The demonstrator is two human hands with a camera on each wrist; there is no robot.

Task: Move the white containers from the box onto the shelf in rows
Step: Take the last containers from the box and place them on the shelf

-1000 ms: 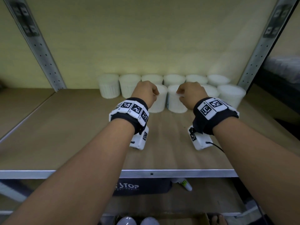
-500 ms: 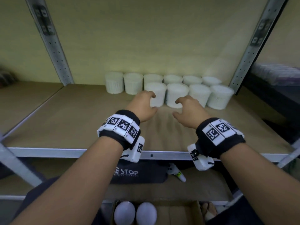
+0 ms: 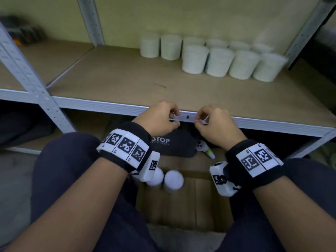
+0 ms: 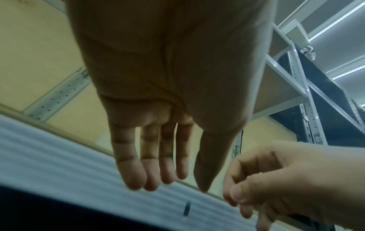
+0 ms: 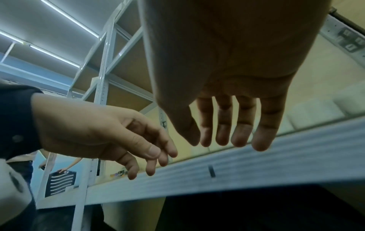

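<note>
White containers stand in two rows at the back right of the shelf (image 3: 118,77): a back row (image 3: 171,46) against the wall and a front row (image 3: 195,59) of several. Below the shelf, an open cardboard box (image 3: 181,202) holds two white containers (image 3: 174,178) at its far end, the left one partly hidden by my wrist camera. My left hand (image 3: 172,116) and right hand (image 3: 201,119) hover side by side at the shelf's metal front edge. Both wrist views show the left hand (image 4: 177,179) and right hand (image 5: 213,139) with relaxed, nearly straight fingers that hold nothing.
Perforated metal uprights (image 3: 36,73) frame the shelf bay. On the lower level lie a dark bag (image 3: 169,142) printed "STOP" and a small white device (image 3: 201,145). My knees in dark trousers (image 3: 60,170) flank the box. The left half of the shelf board is bare.
Both hands let go of the two front-row containers and drew back to the shelf's front edge. The head view tilted down, bringing the box into sight.
</note>
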